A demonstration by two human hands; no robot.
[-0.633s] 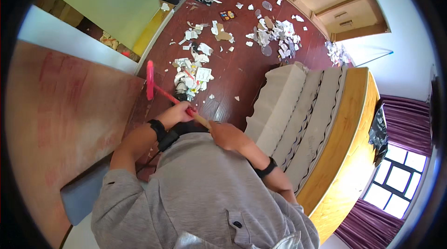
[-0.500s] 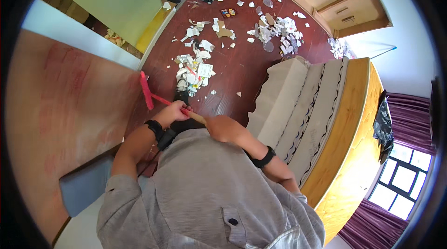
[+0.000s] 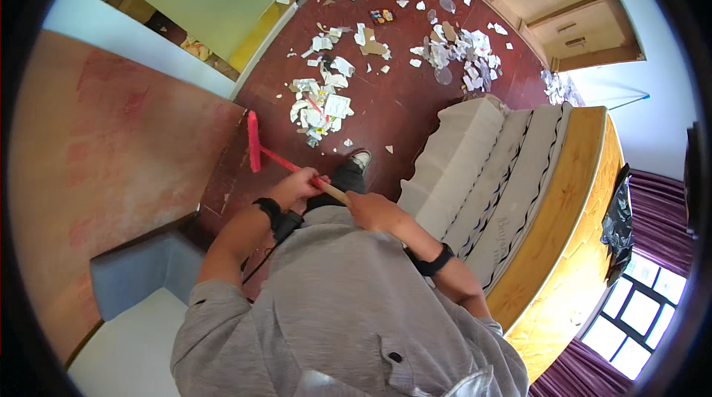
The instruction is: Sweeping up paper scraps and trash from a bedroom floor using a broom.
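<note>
- Broom (image 3: 280,159): held aslant before the person's waist, its red head (image 3: 254,142) out to the left, near a reddish-brown board (image 3: 133,145); I cannot tell whether the head touches the floor (image 3: 386,111).
- Left hand (image 3: 302,183): fingers grasping the red stretch of the broom's handle.
- Right hand (image 3: 373,211): fingers clenched round the handle's pale wooden stretch, nearer the body.
- Paper scraps (image 3: 337,106): heaped on the dark red floor ahead of the hands, apart from the broom; another heap lies farther off, to the right.
- Shoe (image 3: 361,159): between the near heap and the right hand.
- Mattress (image 3: 445,148): right of the right hand, beside a yellow wooden panel (image 3: 552,226).
</note>
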